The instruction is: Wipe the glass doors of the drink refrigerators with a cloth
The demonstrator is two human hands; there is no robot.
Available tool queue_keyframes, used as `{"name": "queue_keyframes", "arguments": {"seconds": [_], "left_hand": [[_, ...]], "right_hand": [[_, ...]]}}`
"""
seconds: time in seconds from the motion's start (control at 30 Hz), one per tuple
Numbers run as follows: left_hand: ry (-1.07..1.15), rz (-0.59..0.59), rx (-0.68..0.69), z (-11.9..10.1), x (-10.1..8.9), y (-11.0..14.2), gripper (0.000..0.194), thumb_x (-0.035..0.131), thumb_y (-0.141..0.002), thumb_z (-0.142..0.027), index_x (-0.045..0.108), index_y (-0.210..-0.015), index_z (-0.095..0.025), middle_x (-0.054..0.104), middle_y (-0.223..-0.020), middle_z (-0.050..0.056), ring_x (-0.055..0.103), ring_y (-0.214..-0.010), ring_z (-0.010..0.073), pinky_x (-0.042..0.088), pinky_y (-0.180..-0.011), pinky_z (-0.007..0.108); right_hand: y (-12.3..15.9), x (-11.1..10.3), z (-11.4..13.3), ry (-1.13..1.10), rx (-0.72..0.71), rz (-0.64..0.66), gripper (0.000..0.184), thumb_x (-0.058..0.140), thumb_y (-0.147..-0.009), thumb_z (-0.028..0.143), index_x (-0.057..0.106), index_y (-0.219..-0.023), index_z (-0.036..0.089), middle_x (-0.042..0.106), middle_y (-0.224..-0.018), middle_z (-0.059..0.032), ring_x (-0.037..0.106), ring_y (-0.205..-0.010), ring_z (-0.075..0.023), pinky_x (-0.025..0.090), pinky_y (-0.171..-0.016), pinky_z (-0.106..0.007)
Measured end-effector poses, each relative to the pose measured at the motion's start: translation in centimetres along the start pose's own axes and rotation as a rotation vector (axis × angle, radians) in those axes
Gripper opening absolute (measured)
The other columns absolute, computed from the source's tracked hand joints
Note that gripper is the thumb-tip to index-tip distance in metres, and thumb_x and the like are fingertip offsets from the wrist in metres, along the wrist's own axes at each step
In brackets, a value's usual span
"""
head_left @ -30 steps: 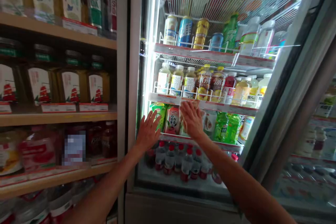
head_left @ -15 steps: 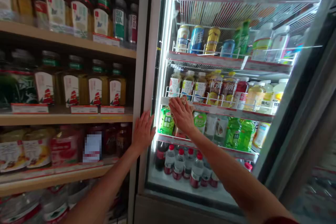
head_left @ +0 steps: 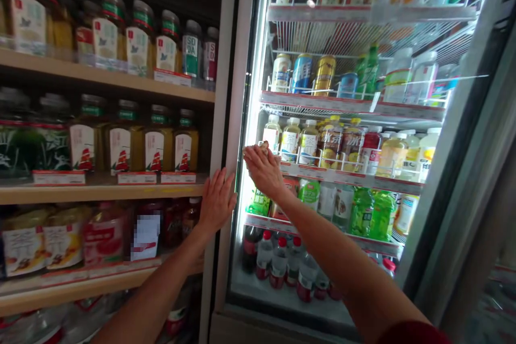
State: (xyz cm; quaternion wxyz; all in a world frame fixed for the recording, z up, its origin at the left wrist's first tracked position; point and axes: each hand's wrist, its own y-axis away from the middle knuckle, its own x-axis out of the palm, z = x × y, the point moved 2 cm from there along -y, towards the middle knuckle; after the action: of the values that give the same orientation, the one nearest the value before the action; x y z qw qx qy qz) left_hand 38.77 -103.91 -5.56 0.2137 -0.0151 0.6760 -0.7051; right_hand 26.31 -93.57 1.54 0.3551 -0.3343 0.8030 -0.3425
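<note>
Small packet [head_left: 264,145] pinched by the right hand [head_left: 264,168] sits beside the drink cooler's frame [head_left: 233,91], which the left hand [head_left: 216,201] presses, fingers spread wide.

Red, green and gold packaging filled a silver-framed drinks cooler [head_left: 241,91].
The shelf rail [head_left: 355,176] was white with a red edge; the bottles of green drink [head_left: 362,212] were bright green, the can [head_left: 324,75] beside them gold and another can [head_left: 301,73] blue. Water bottles [head_left: 279,266] had red caps. Jars [head_left: 120,145] on the tan wooden shelf [head_left: 100,193] carried white labels with red sailboat pictures. The sleeve [head_left: 413,333] was dark red.
</note>
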Motion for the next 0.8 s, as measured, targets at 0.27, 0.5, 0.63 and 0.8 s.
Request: {"name": "queue_keyframes", "arguments": {"seconds": [0.27, 0.5, 0.63, 0.8], "left_hand": [[-0.004, -0.046, 0.063, -0.3, -0.4, -3.1, 0.053, 0.041, -0.086, -0.028, 0.029, -0.137, -0.019, 0.031, -0.144, 0.012, 0.023, -0.135, 0.0242, 0.023, -0.107, 0.046], [0.042, -0.072, 0.094, -3.3, 0.0, -6.9, 0.05, 0.04, -0.087, -0.029, 0.031, -0.135, -0.018, 0.029, -0.144, 0.013, 0.019, -0.136, 0.0243, 0.021, -0.108, 0.048], [0.051, -0.063, 0.15, -5.4, 0.6, -8.0, 0.051, 0.04, -0.087, -0.03, 0.031, -0.135, -0.018, 0.029, -0.144, 0.013, 0.019, -0.136, 0.0242, 0.021, -0.108, 0.047], [0.087, -0.093, 0.2, -8.2, 1.4, -10.0, 0.051, 0.041, -0.087, -0.029, 0.031, -0.135, -0.018, 0.029, -0.145, 0.011, 0.018, -0.137, 0.0236, 0.018, -0.11, 0.045]], "right_hand": [[1.7, -1.8, -1.4, -0.003, -0.249, 0.12, 0.043, 0.04, -0.088, 0.021, 0.04, -0.131, 0.023, 0.037, -0.142, -0.0004, 0.026, -0.134, -0.018, 0.021, -0.112, -0.043], [1.7, -5.1, -6.5, 0.067, 0.05, 0.023, 0.047, 0.04, -0.088, 0.024, 0.035, -0.135, 0.021, 0.029, -0.146, -0.0038, 0.017, -0.137, -0.0219, 0.016, -0.112, -0.048], [7.0, -5.4, -6.3, 0.065, -0.141, 0.114, 0.049, 0.04, -0.088, 0.023, 0.033, -0.136, 0.024, 0.033, -0.144, 0.0002, 0.02, -0.136, -0.0176, 0.019, -0.112, -0.043], [6.4, -8.9, -12.6, 0.196, 0.174, -0.04, 0.051, 0.041, -0.086, 0.022, 0.034, -0.136, 0.021, 0.029, -0.146, -0.0043, 0.018, -0.137, -0.022, 0.02, -0.11, -0.047]]}}
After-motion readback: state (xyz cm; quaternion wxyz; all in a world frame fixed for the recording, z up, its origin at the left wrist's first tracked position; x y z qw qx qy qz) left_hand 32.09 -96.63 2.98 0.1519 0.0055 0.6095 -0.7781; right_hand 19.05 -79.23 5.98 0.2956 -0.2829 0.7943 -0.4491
